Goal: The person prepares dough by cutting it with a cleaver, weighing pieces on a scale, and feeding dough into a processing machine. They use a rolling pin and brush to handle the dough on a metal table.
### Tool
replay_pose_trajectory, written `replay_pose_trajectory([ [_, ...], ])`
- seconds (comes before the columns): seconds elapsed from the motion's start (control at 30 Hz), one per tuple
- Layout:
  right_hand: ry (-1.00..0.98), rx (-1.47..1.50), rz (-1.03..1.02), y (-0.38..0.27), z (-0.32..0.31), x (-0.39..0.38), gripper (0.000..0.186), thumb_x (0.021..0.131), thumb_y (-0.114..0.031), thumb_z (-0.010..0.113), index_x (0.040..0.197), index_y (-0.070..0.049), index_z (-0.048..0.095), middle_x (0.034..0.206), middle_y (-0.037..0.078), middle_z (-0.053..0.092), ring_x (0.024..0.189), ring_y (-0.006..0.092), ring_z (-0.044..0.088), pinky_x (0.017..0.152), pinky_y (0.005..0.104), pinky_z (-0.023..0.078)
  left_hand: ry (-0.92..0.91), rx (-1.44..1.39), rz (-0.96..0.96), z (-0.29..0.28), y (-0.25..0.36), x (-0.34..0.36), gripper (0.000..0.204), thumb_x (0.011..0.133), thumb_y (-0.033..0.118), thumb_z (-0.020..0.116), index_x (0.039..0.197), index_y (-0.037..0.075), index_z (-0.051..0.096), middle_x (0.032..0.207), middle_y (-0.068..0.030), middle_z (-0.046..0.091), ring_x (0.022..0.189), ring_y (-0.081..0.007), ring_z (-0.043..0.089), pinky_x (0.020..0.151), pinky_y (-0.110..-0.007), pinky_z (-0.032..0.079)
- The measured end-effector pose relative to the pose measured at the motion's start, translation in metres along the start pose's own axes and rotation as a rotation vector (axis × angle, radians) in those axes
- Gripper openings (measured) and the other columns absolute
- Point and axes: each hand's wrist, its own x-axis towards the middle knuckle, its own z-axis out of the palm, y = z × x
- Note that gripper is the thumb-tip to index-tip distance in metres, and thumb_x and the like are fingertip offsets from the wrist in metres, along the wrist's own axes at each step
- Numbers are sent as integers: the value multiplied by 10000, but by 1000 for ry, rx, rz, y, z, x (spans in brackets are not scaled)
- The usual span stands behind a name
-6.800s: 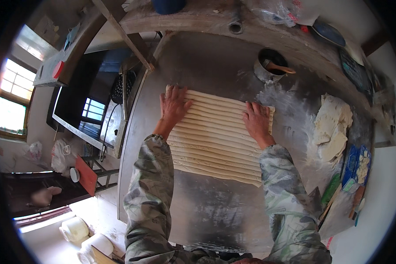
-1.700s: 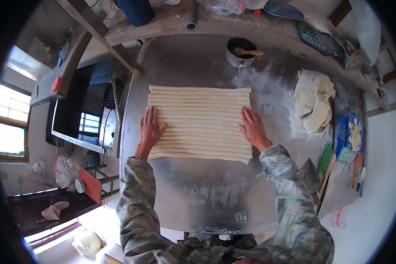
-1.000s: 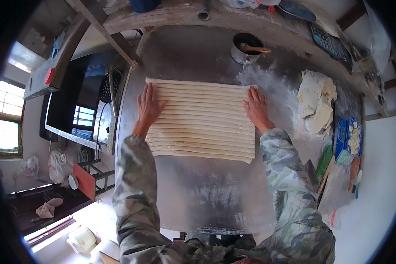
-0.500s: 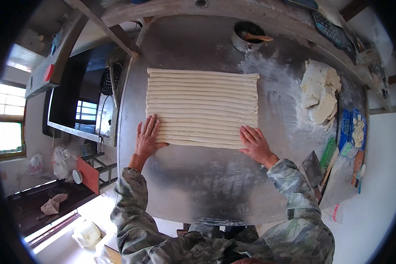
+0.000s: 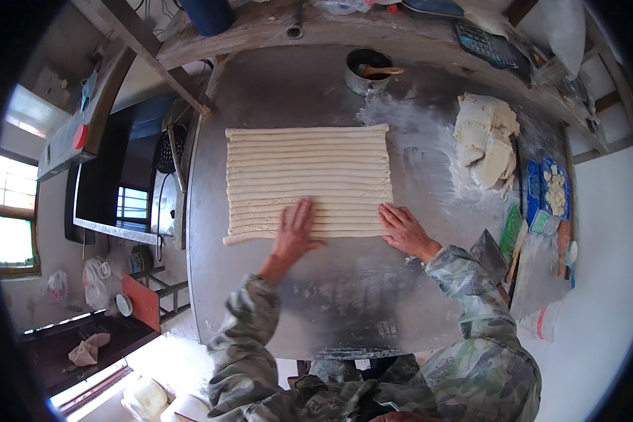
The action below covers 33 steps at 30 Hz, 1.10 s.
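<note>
A wide block of long dough strips [image 5: 306, 169], laid side by side in rows, rests on the metal worktable [image 5: 281, 302]. My left hand [image 5: 296, 231] lies over the near rows, left of their middle, fingers stretched out and a little blurred. At the near right corner of the strips, my right hand [image 5: 406, 231] touches their ends with its fingers flat. Neither hand grips anything. The nearest strip sticks out slightly at the left end.
A large lump of dough [image 5: 487, 137] sits at the right on floured metal. Behind the strips stands a metal pot [image 5: 367, 79] with a wooden-handled tool. A blue tray [image 5: 550, 190] and a metal scraper [image 5: 489, 257] lie along the right edge. A wooden shelf [image 5: 373, 32] borders the far side.
My left hand has moved from the left ends of the strips rightward onto the near rows. My right hand stays at the right ends. The whole view has shifted slightly.
</note>
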Motion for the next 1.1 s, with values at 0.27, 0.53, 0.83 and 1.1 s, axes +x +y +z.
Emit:
replay_pose_trajectory([
  [0.27,41,8,98,0,-14,-32,578,848,-199,697,1360,7,524,1501,176,427,1416,329,369,1100,449,375,46,-66,20,15,83,47,1066,697,550,783,1516,29,342,1634,-155,209,1500,-327,231,1166,-574,240],
  [0.53,263,45,787,9,-18,-243,566,858,-99,674,1381,28,495,1462,247,447,1335,429,449,1077,478,413,147,-157,132,32,150,112,927,774,534,739,1502,78,389,1620,-163,246,1474,-354,279,1134,-595,274],
  [0.83,76,34,1331,4,-8,-393,613,860,-98,632,1411,80,433,1485,285,404,1363,438,395,1117,484,352,-4,-83,-144,19,87,315,724,855,364,676,1482,100,428,1484,-133,466,1390,-326,409,1117,-551,308],
  [1.1,-108,-169,1351,38,3,-431,631,813,-119,665,1393,39,474,1337,226,535,1229,388,516,1003,525,394,80,-83,95,20,110,322,580,826,234,654,1375,93,533,1387,-129,533,1321,-334,464,1066,-530,364],
])
